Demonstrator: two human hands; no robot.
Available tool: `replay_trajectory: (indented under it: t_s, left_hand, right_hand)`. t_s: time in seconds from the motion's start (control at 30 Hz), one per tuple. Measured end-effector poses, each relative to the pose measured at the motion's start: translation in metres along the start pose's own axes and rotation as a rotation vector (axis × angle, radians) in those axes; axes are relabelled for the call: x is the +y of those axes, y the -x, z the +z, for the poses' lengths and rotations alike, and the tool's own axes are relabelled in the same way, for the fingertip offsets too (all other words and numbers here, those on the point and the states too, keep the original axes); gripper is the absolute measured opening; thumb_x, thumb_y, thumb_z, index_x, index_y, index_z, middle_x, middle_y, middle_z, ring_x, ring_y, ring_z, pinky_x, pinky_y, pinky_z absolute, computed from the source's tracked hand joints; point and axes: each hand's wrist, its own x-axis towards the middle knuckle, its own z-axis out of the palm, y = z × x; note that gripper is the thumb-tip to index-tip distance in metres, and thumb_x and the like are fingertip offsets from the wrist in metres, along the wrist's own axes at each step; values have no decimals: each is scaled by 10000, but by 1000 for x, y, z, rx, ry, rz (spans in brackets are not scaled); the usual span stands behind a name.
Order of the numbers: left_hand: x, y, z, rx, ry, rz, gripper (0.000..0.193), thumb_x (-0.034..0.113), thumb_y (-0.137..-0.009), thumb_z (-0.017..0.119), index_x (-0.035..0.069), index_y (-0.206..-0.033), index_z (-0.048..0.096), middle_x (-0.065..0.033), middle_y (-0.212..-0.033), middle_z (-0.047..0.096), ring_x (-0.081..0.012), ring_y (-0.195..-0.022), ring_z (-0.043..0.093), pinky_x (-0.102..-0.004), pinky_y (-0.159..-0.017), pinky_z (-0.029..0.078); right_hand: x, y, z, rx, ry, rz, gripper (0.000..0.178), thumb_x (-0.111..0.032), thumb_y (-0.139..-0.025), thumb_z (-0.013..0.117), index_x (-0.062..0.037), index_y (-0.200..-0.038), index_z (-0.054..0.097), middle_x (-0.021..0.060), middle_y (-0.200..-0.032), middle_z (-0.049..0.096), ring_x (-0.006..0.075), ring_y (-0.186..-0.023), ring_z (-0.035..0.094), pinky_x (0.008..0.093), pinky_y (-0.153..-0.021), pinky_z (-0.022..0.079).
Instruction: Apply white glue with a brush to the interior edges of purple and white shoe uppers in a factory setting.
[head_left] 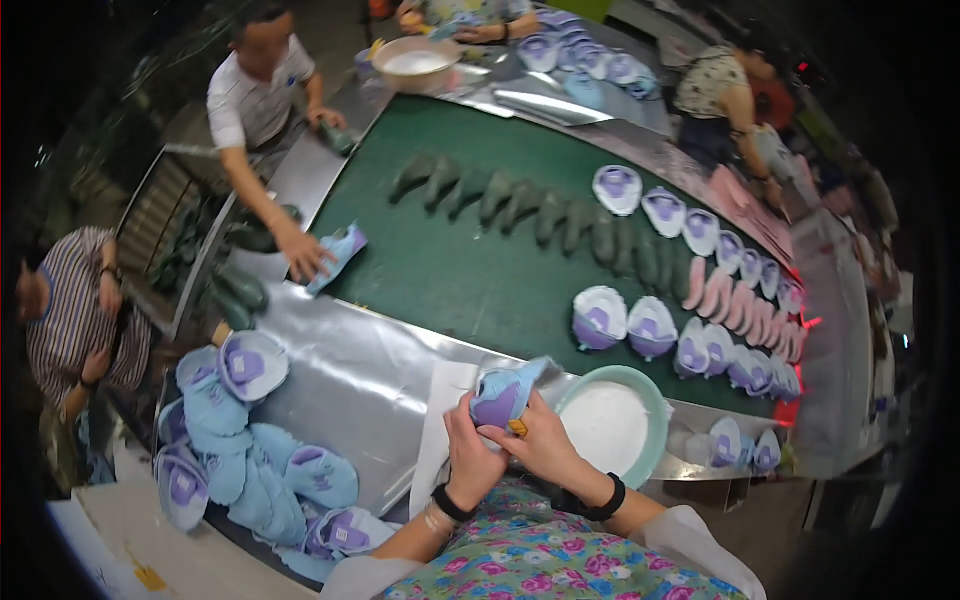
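Item: one blue-and-purple shoe upper [497,406], clamped between the fingers of left hand [470,448] and right hand [548,440], best gripped lightly, clear of the bowl [659,415] just rightward.

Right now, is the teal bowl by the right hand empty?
Not empty: white material spreads across the inside of the teal bowl; how deep, cannot tell.

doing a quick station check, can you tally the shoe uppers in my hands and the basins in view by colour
Shoe upper in your left hand and right hand: 1
Pale teal basin: 1
Beige basin: 1
Total: 3
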Motion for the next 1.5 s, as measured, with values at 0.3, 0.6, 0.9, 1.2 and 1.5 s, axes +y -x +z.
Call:
replay_trajectory:
  t_s: [0.3,0.6,0.9,1.2,1.5]
  left_hand:
    - [50,11,-44,-801,635,-44,797,-63,-755,529,73,-1454,170,-154,-1402,326,-183,-1222,400,-279,-989,354]
    - [86,39,-5,-923,503,8,580,36,-850,576,37,-1376,333,-93,-1261,484,-156,-1123,475,-294,-961,384]
    - [51,90,3,-964,460,-239,425,92,-843,617,6,-1243,502,-80,-1139,589,-141,-1040,552,-280,-921,436]
    - [32,103,33,-860,570,-867,321,44,-880,554,15,-1197,517,-65,-1035,602,-146,-942,585,-300,-856,479]
    - [6,95,77,-613,791,-1009,336,63,-890,558,38,-1216,480,-48,-1075,572,-149,-961,568,-298,-875,464]
  right_hand:
    - [-31,69,-87,-500,-206,-36,284,-275,-819,665,-36,-955,598,177,-833,601,345,-812,590,396,-688,462]
    - [-10,133,-124,-450,-149,-56,317,-347,-846,617,-42,-929,600,183,-838,605,363,-779,601,408,-670,467]
    - [116,187,-142,526,232,316,217,-238,-855,604,-32,-797,640,130,-811,614,319,-843,546,390,-723,437]
    - [228,217,-117,634,63,563,148,-148,-746,702,-20,-818,687,158,-818,657,320,-715,639,356,-667,508]
    - [257,218,-99,605,97,545,158,-75,-737,699,-10,-880,683,160,-866,664,293,-744,651,320,-677,517]
